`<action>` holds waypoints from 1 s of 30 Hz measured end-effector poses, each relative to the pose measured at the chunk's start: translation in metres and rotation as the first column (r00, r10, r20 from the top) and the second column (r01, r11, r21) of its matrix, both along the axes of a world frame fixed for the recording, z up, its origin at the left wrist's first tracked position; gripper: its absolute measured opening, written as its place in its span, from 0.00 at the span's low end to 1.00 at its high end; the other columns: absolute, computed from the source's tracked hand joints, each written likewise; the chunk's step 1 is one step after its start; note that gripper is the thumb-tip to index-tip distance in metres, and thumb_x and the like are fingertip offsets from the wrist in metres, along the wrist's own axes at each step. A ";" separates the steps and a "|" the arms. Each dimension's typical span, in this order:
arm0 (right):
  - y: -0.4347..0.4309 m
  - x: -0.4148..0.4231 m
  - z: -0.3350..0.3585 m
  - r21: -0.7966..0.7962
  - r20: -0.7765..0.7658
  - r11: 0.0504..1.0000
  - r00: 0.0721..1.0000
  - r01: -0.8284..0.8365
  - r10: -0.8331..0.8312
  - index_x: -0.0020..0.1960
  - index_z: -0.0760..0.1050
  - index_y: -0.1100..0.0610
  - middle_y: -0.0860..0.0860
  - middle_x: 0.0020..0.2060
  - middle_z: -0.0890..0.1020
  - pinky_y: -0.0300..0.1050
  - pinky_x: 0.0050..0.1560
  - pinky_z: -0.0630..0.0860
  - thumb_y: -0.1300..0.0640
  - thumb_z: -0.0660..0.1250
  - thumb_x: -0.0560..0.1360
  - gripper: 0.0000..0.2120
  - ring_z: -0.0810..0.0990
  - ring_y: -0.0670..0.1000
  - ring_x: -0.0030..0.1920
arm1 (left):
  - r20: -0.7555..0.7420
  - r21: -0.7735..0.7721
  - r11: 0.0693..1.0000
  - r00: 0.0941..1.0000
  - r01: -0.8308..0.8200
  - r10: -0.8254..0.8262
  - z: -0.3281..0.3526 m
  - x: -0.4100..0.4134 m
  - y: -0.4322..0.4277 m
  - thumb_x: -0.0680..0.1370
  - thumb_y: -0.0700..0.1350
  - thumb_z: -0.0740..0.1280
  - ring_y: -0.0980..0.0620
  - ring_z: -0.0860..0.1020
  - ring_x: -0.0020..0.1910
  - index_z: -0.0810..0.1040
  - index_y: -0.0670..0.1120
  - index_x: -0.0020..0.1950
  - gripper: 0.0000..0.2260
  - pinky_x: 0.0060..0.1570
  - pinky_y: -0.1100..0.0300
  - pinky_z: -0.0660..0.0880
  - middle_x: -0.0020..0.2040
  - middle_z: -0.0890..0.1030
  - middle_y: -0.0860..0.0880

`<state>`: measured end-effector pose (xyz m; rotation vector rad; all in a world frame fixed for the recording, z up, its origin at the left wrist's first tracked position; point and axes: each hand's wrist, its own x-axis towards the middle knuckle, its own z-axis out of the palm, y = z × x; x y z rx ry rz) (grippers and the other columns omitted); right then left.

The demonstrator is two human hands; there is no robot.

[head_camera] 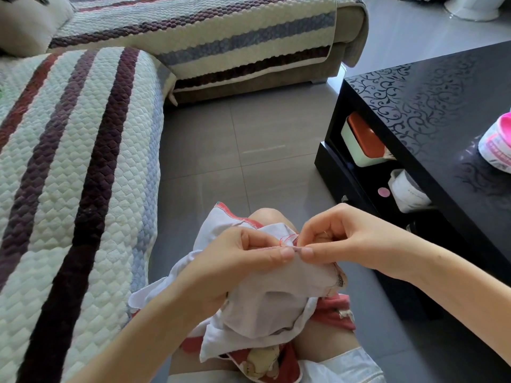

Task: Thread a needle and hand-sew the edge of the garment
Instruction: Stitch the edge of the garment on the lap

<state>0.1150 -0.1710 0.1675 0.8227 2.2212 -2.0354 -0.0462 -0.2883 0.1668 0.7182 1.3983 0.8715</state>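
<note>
Two hands, one white garment. Left hand pinches its red-stitched edge; right hand fingers pinch it just beside.

The garment lies bunched on the person's knee, the left hand gripping it from the left and the right hand pinching its edge from the right, while a sofa stands left and behind, a table to the right, and a box in its shelf.
</note>
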 end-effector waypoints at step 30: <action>-0.025 0.010 -0.041 0.699 -0.306 0.643 0.944 0.312 -0.125 0.35 0.77 0.59 0.34 0.26 0.62 0.27 0.33 0.61 0.58 0.65 0.70 0.07 0.63 0.38 0.26 | -0.634 0.378 0.923 0.747 0.076 0.199 -0.019 -0.018 -0.012 0.63 0.45 0.75 0.59 0.79 0.32 0.82 0.51 0.31 0.03 0.34 0.68 0.73 0.32 0.82 0.57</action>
